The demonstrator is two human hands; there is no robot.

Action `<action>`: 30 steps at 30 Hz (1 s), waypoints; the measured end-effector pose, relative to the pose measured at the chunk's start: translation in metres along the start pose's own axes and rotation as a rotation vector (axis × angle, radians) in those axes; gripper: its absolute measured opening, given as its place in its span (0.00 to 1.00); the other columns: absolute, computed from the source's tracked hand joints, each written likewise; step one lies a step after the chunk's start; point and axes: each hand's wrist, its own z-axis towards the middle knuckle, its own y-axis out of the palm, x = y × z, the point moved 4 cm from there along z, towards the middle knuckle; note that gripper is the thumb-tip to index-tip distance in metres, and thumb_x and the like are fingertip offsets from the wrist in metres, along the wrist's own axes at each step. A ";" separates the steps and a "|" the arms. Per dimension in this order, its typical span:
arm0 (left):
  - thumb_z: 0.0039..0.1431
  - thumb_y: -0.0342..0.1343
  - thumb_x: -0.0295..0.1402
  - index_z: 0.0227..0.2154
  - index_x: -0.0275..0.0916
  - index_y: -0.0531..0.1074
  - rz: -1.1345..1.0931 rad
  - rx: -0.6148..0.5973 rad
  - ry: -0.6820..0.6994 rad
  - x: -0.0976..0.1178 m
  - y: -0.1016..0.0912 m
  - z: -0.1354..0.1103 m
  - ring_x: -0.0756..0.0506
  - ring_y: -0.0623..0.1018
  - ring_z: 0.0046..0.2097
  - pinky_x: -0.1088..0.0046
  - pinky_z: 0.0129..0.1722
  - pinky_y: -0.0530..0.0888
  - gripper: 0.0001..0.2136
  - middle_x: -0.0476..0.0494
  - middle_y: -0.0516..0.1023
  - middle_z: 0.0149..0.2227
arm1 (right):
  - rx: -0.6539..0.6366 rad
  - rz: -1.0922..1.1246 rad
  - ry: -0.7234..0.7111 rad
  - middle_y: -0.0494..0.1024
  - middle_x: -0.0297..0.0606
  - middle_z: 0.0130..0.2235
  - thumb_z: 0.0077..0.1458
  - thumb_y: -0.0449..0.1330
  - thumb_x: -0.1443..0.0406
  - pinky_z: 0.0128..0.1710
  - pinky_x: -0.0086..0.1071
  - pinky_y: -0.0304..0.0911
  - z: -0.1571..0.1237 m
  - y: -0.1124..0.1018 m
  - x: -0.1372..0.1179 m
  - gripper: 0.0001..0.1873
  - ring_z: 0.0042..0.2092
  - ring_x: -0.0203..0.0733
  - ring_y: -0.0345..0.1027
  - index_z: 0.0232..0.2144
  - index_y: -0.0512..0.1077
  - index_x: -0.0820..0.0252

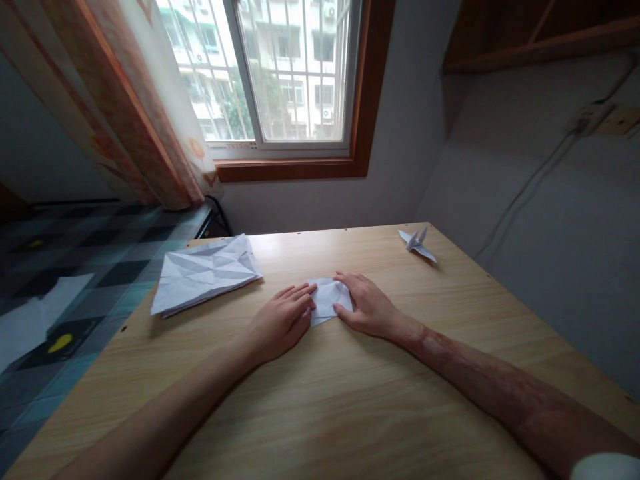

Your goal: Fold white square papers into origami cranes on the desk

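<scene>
A small folded sheet of white paper (327, 298) with crease lines lies on the wooden table in front of me. At its left edge is my left hand (283, 317), its fingers bent lightly together and holding the paper down. My right hand (369, 305) grips the opposite edge, index finger near the far corner and thumb near the close side. Parts of both paper edges are hidden under the fingers. Beyond my right hand, near the far right corner, sits a folded paper crane (418, 245).
A stack of creased white paper sheets (207, 275) rests at the table's far left. The light wooden table (320, 400) stands below a barred window (295, 73). On the left is a bed with a checked cover (125, 233) and loose white paper (30, 327). A cable (525, 183) hangs along the right wall.
</scene>
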 end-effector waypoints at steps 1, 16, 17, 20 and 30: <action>0.77 0.51 0.33 0.50 0.42 0.76 -0.013 0.001 -0.008 -0.001 0.000 0.000 0.36 0.72 0.74 0.47 0.74 0.68 0.09 0.36 0.73 0.72 | 0.011 0.015 0.019 0.77 0.57 0.66 0.60 0.70 0.62 0.70 0.56 0.65 0.000 0.001 0.003 0.34 0.67 0.61 0.71 0.66 0.72 0.64; 0.74 0.49 0.27 0.54 0.43 0.76 -0.077 0.072 0.015 -0.003 -0.002 0.001 0.40 0.80 0.65 0.52 0.70 0.72 0.14 0.39 0.80 0.66 | 0.136 0.049 0.018 0.82 0.44 0.49 0.58 0.70 0.68 0.54 0.47 0.69 0.000 -0.012 -0.002 0.21 0.50 0.54 0.74 0.54 0.75 0.57; 0.74 0.49 0.27 0.54 0.43 0.75 -0.080 0.060 0.021 -0.004 -0.001 0.001 0.40 0.80 0.65 0.51 0.71 0.71 0.14 0.39 0.80 0.67 | 0.141 0.070 0.045 0.82 0.42 0.47 0.59 0.68 0.69 0.53 0.46 0.69 0.001 -0.012 0.000 0.18 0.47 0.52 0.75 0.52 0.77 0.56; 0.73 0.48 0.26 0.54 0.44 0.75 -0.086 0.031 0.031 -0.005 0.001 0.001 0.40 0.78 0.68 0.49 0.73 0.68 0.15 0.40 0.79 0.68 | 0.135 0.178 0.145 0.82 0.37 0.39 0.61 0.66 0.69 0.46 0.41 0.68 0.002 -0.011 0.007 0.08 0.39 0.45 0.74 0.43 0.80 0.55; 0.74 0.48 0.25 0.45 0.43 0.75 -0.160 0.103 0.030 -0.005 -0.004 0.001 0.42 0.82 0.53 0.63 0.56 0.77 0.11 0.40 0.81 0.54 | -0.067 0.835 0.236 0.83 0.42 0.51 0.67 0.69 0.54 0.53 0.42 0.75 -0.005 -0.004 0.001 0.29 0.49 0.45 0.80 0.62 0.64 0.52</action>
